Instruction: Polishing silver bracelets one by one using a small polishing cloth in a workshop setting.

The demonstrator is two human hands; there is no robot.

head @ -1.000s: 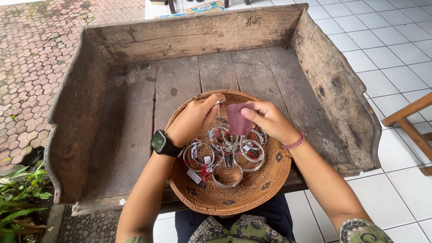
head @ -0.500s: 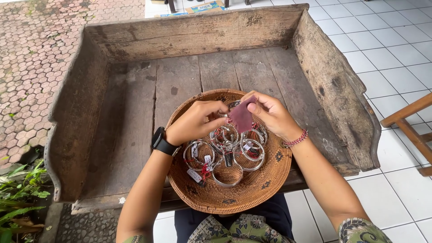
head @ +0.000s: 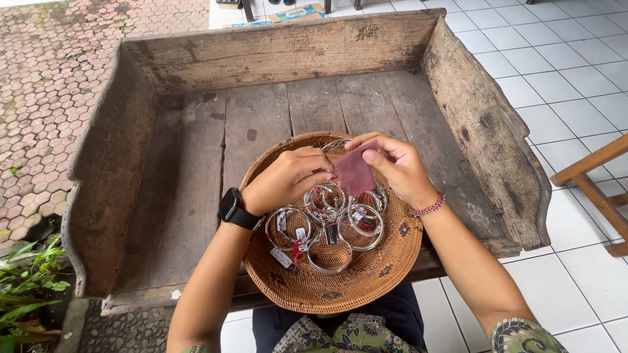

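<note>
Dusty pink-mauve on the small cloth (head: 354, 172) pinched in the right hand (head: 396, 168). Shiny silver on the bangles (head: 330, 219), with red thread and pale tags among them. Honey-brown weave with small dark motifs across the round basket tray (head: 366, 281). Weathered grey-brown on the wooden tabletop (head: 196, 157). Black on the wristwatch (head: 235, 209), red-and-white beading on the bracelet (head: 428, 206). Glossy white on the floor tiles (head: 575, 78), dull reddish on the hexagonal paving (head: 46, 72). Green floral print on the sleeve (head: 523, 336).

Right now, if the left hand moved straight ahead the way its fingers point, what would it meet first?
Probably the small purple cloth held by the right hand; the left hand points right, almost touching it, though depth is unclear.
</note>
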